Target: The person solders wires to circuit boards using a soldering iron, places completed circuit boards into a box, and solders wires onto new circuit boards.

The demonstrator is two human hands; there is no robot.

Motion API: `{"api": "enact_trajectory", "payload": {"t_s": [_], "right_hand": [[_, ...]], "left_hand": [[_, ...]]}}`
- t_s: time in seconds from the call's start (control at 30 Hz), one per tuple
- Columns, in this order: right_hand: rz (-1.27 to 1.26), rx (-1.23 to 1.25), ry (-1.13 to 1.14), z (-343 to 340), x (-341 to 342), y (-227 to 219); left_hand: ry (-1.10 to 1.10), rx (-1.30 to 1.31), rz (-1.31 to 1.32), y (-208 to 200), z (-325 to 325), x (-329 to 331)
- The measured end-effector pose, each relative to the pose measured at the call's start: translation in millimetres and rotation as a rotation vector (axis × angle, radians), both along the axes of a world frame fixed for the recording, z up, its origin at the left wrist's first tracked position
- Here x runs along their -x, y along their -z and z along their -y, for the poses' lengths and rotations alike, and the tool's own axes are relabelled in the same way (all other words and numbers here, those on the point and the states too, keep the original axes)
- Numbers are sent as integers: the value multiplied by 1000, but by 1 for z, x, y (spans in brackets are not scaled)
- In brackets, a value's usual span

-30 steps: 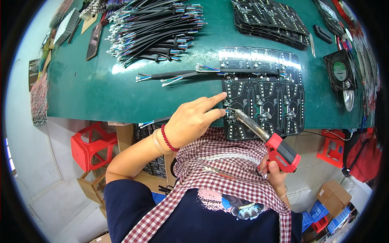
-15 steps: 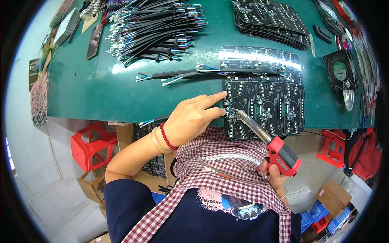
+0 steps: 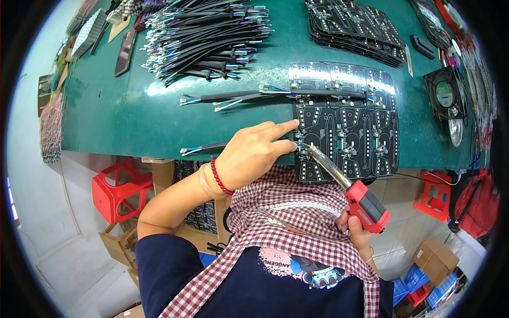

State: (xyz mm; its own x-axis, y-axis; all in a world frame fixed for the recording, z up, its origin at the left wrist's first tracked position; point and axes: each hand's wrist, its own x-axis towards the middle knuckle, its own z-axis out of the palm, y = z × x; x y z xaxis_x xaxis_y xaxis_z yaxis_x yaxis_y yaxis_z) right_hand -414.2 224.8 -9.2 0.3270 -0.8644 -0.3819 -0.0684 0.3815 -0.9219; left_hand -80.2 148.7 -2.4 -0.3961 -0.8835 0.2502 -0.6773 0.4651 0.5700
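Observation:
My right hand point(image 3: 354, 228) grips a red-handled soldering iron point(image 3: 333, 170), whose tip meets the left edge of a black circuit board panel point(image 3: 360, 139). Beside that tip, my left hand point(image 3: 253, 149) pinches the wire end of a black-sleeved cable point(image 3: 214, 147), while its index finger reaches out onto the panel's edge. The cable runs out leftward from under this hand, with blue and white wires at its far end. Under my fingers the joint itself is mostly hidden. Further back, other sleeved cables point(image 3: 233, 97) lie across the panel's upper rows.
A heap of black cables point(image 3: 207, 40) lies at the back left of the green table point(image 3: 132, 116), near a phone point(image 3: 124, 52). Stacked boards point(image 3: 355, 29) sit at the back right. A small fan point(image 3: 445, 93) stands at the right. Red stools point(image 3: 119, 191) are below the table.
The soldering iron's handle has dipped slightly and shifted a little left. The loose end of the pinched cable has swung up onto the table's edge. My left hand stays almost in place.

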Motion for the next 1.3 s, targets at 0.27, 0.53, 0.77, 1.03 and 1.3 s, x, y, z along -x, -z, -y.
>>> {"api": "enact_trajectory", "payload": {"t_s": [0.27,0.53,0.77,1.03,1.3], "right_hand": [[43,1,105,-6,1,-2],[46,-2,68,-7,3,2],[25,25,11,-4,-1,0],[60,-4,8,-3,1,1],[98,-35,115,-8,2,-1]], "left_hand": [[-1,11,24,0,0,-1],[-21,35,-13,2,2,1],[-26,26,51,0,0,3],[-18,2,95,-5,-2,5],[-11,19,122,-6,-3,7]]}}
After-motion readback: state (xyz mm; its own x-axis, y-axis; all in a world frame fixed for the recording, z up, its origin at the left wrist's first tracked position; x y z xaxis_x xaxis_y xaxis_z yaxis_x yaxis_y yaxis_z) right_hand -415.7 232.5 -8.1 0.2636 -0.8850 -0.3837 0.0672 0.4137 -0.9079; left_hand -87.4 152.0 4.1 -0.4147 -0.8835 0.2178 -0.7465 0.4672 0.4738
